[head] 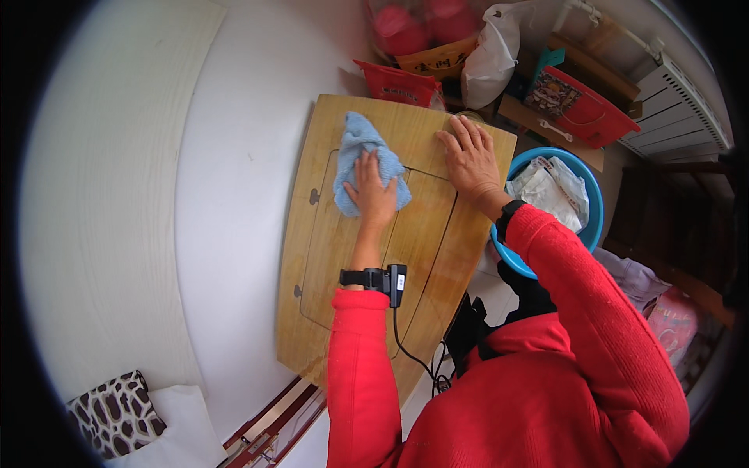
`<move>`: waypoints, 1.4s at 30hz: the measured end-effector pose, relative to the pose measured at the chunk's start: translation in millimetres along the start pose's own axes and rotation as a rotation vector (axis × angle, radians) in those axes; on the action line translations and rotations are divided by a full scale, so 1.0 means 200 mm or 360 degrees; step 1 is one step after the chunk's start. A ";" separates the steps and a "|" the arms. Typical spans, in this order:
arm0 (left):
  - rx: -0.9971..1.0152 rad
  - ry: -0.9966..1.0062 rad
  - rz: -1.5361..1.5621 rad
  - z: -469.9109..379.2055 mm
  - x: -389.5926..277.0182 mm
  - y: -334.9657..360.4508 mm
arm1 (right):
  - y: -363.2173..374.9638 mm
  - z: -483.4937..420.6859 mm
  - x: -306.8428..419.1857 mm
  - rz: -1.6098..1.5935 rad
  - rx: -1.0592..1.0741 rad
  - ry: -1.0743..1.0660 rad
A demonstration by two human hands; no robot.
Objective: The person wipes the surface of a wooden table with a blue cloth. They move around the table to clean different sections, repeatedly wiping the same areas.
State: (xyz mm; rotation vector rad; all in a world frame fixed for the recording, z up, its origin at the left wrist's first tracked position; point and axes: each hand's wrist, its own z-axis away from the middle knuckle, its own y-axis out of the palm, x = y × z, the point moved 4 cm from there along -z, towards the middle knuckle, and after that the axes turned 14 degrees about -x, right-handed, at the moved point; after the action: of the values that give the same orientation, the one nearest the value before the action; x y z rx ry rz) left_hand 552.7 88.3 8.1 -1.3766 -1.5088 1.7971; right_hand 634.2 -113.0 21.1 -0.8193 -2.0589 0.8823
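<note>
My left hand [373,190] lies on a crumpled light-blue cloth [364,140], its fingers spread and pressing the cloth down onto a wooden folding tabletop [421,234]. The cloth is near the tabletop's far left part, with one corner pointing away from me. My right hand [471,161] rests with its palm down on the bare wood near the far right edge, its fingers slightly apart and nothing in them. Seams and dark metal fittings show in the wood. Both wrists wear black straps; a cable hangs from the left one.
A light-blue plastic basin [597,205] holding white plastic bags stands right of the tabletop. Beyond the far edge are a red bag [401,86], a white plastic bag [491,55] and a red box [597,111]. A white wall [240,175] borders the left side.
</note>
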 end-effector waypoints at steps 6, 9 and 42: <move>0.0096 0.0190 -0.0018 0.15 -0.13 -0.02 | 0.01 0.01 0.00 -0.0039 -0.0028 -0.0014; 0.0115 0.0298 -0.0013 0.25 -0.18 -0.02 | 0.01 0.01 0.00 -0.0029 -0.0005 -0.0012; 0.0243 0.0183 0.0071 1.17 0.00 -0.40 | 0.01 0.04 0.01 0.0012 -0.0131 -0.0089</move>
State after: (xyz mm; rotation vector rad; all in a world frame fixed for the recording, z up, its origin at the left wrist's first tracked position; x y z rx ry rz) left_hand 327.9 -1.6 62.4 -1.4223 -1.2645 1.7867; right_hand 626.9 -113.2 15.5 -0.8555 -2.1540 0.8379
